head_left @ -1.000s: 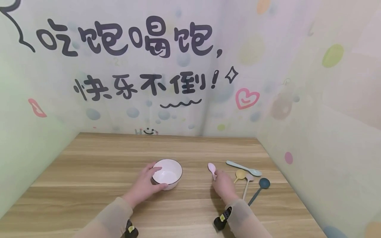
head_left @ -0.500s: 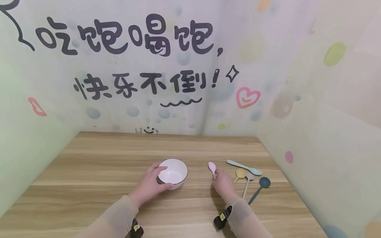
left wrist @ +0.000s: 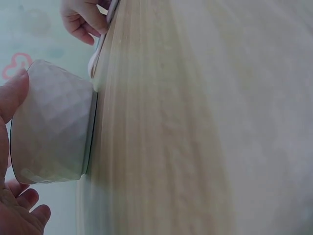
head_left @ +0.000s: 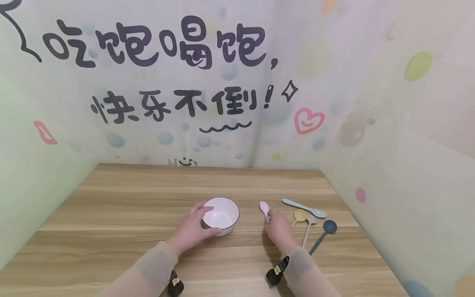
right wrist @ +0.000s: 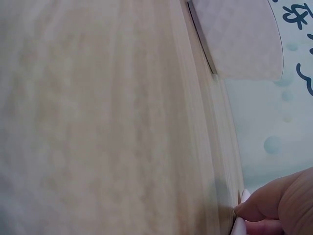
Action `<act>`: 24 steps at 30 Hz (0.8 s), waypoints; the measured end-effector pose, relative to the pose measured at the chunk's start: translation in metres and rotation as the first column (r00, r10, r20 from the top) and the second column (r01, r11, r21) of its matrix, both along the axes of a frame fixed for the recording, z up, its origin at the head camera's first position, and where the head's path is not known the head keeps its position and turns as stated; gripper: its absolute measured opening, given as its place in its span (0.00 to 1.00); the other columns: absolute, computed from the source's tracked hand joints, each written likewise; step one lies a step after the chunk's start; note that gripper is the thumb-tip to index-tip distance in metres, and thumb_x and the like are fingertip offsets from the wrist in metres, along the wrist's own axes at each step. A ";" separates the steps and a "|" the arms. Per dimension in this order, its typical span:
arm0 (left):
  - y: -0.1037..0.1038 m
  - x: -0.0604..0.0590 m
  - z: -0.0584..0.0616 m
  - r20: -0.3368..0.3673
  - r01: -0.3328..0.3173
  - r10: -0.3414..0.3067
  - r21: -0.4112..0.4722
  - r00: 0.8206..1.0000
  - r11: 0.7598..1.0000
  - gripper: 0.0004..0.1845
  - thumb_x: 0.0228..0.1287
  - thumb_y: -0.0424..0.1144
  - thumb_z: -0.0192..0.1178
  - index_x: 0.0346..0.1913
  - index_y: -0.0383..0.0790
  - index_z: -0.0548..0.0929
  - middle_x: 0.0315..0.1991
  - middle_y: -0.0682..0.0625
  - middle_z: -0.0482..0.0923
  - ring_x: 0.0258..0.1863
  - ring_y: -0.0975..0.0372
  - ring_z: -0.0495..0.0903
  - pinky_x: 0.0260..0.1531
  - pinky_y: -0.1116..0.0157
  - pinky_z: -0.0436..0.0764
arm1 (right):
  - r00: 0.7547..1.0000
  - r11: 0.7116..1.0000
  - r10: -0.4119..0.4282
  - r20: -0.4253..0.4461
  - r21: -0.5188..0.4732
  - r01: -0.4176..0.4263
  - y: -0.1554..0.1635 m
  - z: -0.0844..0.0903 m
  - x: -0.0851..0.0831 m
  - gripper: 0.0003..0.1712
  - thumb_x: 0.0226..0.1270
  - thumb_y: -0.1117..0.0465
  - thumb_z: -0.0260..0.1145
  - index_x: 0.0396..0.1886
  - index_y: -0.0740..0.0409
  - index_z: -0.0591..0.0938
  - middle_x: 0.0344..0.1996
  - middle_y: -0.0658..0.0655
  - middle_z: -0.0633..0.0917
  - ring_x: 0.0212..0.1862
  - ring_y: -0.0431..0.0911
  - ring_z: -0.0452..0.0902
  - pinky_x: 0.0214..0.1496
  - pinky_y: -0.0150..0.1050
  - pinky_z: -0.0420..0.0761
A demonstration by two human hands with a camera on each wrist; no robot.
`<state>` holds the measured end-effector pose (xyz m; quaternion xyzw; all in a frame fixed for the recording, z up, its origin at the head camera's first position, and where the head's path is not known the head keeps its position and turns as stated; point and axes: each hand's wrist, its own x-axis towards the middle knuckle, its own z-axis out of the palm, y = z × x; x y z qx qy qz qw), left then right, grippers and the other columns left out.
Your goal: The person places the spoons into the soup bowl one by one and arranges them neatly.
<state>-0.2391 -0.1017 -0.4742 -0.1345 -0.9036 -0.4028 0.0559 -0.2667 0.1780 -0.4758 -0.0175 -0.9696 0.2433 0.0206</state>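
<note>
The bowl stands upright near the middle of the table and is cupped by the left hand, thumb on the near wall, fingers curled over the far rim. It is judged hard, smooth, breakable and fairly weighty, best taken by the wall with a wide grasp. The pink spoon is pinched by its handle in the right hand, bowl end raised off the wood; it is judged light, stiff plastic, best held mid-handle
</note>
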 end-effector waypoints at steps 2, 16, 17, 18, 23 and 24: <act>0.000 0.000 0.000 0.004 0.007 -0.007 0.006 1.000 1.000 0.41 0.46 0.57 0.74 0.61 0.38 0.75 0.71 0.39 0.58 0.68 0.41 0.57 0.64 0.41 0.61 | 1.000 1.000 -0.006 0.001 -0.007 0.006 0.000 0.000 0.000 0.17 0.63 0.67 0.64 0.52 0.65 0.79 0.44 0.62 0.82 0.43 0.53 0.79 0.45 0.50 0.80; -0.018 0.009 0.001 0.049 0.036 -0.037 0.010 0.998 0.999 0.40 0.60 0.56 0.64 0.68 0.34 0.68 0.73 0.43 0.58 0.71 0.44 0.56 0.67 0.43 0.57 | 1.000 1.000 -0.002 0.015 -0.022 0.003 0.001 0.002 0.000 0.20 0.62 0.67 0.64 0.55 0.66 0.78 0.46 0.64 0.82 0.45 0.53 0.79 0.46 0.51 0.81; -0.019 0.009 0.001 0.052 0.035 -0.035 0.006 0.998 0.999 0.40 0.60 0.56 0.64 0.69 0.35 0.68 0.73 0.44 0.58 0.71 0.45 0.56 0.68 0.44 0.57 | 1.000 1.000 -0.001 0.014 -0.025 0.001 0.001 0.003 0.001 0.20 0.62 0.68 0.64 0.55 0.66 0.78 0.47 0.64 0.83 0.46 0.54 0.80 0.46 0.51 0.81; -0.020 0.010 0.001 0.053 0.031 -0.031 -0.001 0.998 1.000 0.40 0.60 0.57 0.64 0.69 0.35 0.68 0.73 0.45 0.59 0.71 0.45 0.56 0.68 0.44 0.57 | 1.000 1.000 0.000 0.017 -0.027 0.001 0.000 0.004 0.001 0.20 0.62 0.68 0.64 0.55 0.66 0.77 0.47 0.64 0.83 0.46 0.54 0.80 0.46 0.51 0.81; -0.020 0.011 0.001 0.063 0.008 -0.008 -0.002 0.998 1.000 0.38 0.60 0.57 0.64 0.68 0.38 0.70 0.72 0.47 0.60 0.71 0.45 0.57 0.68 0.45 0.57 | 0.999 0.998 0.000 0.045 -0.063 0.003 0.000 0.004 0.002 0.22 0.63 0.68 0.63 0.57 0.67 0.76 0.47 0.64 0.82 0.37 0.50 0.80 0.35 0.44 0.83; -0.020 0.011 0.001 0.065 0.004 -0.004 0.000 0.998 1.000 0.37 0.59 0.57 0.64 0.67 0.39 0.72 0.72 0.47 0.60 0.71 0.45 0.57 0.68 0.45 0.57 | 0.998 0.997 -0.001 0.056 -0.079 0.006 0.000 0.003 0.002 0.22 0.63 0.68 0.63 0.58 0.67 0.76 0.46 0.64 0.82 0.33 0.49 0.79 0.30 0.42 0.82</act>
